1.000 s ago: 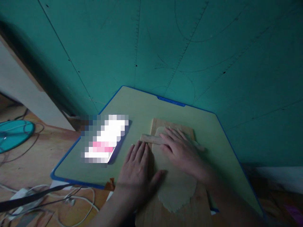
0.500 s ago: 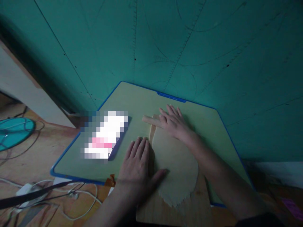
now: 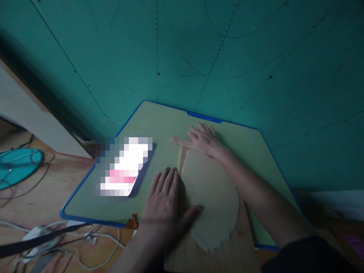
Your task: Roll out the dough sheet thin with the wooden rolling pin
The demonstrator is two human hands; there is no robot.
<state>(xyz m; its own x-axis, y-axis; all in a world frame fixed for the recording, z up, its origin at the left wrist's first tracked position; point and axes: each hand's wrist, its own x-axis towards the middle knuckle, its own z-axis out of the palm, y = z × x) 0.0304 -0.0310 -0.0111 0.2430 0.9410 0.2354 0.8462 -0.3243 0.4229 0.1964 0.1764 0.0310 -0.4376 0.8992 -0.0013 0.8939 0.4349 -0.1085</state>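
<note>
A flat, rolled-out sheet of dough [image 3: 212, 197] lies on a wooden board [image 3: 182, 258], its near edge ragged. Across the far end of the board sits a wooden rolling pin [image 3: 180, 141]; my right hand [image 3: 203, 138] rests flat over it with fingers stretched out, hiding much of the pin. My left hand [image 3: 163, 201] lies open along the left side of the board, its fingers straight and its thumb reaching over the dough's left edge.
The board rests on a pale tabletop with a blue rim [image 3: 85, 220]. A bright, blurred-out phone-like screen [image 3: 127, 163] is on the left. White cables and a power strip [image 3: 38, 242] lie on the floor at lower left. A green wall [image 3: 182, 49] stands behind.
My right hand and the rolling pin have moved slightly away, toward the far edge of the board. My left hand has stayed in place. The view has shifted a little.
</note>
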